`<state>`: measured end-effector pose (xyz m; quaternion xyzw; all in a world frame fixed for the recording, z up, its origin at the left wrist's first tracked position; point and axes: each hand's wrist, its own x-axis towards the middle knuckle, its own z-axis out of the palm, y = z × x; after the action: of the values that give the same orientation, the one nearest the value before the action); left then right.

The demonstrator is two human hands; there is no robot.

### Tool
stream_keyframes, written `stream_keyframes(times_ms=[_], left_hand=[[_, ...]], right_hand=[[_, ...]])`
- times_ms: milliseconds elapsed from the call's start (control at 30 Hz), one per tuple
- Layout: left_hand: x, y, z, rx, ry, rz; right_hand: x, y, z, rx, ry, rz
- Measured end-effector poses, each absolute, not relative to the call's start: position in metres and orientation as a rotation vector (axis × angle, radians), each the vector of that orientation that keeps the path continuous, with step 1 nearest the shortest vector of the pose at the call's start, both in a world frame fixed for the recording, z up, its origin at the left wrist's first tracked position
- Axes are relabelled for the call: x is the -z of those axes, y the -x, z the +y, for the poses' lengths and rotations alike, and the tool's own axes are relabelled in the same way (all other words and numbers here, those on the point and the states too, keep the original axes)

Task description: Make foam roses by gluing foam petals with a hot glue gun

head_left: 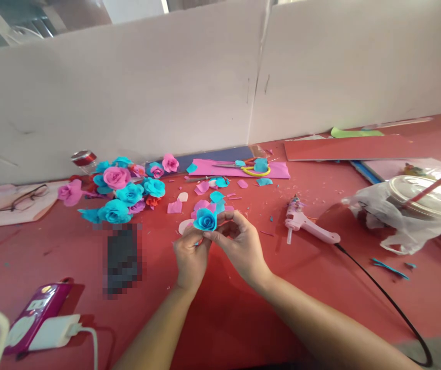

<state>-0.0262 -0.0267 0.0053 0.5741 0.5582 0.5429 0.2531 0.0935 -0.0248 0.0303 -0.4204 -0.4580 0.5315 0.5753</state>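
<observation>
A blue paper rose (pixel 205 220) is held up over the red table, its spiral centre facing me. My left hand (pixel 193 257) pinches its base from the left. From the right, my right hand (pixel 244 247) has its thumb and fingers closed at the flower's lower edge. Just behind the hands lie loose pink paper petals (pixel 175 206) and blue paper petals (pixel 217 197). Farther back, yellow-handled scissors (pixel 257 170) rest on a folded pink paper strip (pixel 201 167). The stem end of the rose is hidden by my fingers.
Finished pink and blue paper flowers (pixel 129 193) are heaped at the left. A glue gun (pixel 311 226) with a black cord lies at the right, near a lidded container (pixel 428 198) in a plastic bag. A purple power strip (pixel 45 308) and eyeglasses (pixel 23 197) are at the left.
</observation>
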Motion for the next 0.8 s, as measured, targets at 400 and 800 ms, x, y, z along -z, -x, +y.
stream_keyframes(times_ms=[400, 800], left_hand=[[-0.003, 0.023, -0.017, -1.537, -0.9, 1.029], [0.01, 0.034, -0.024, -1.505, -1.376, 1.235]], right_hand=[[-0.036, -0.101, -0.027, -0.931, 0.871, -1.347], [-0.023, -0.097, -0.029, -0.638, 0.841, -1.54]])
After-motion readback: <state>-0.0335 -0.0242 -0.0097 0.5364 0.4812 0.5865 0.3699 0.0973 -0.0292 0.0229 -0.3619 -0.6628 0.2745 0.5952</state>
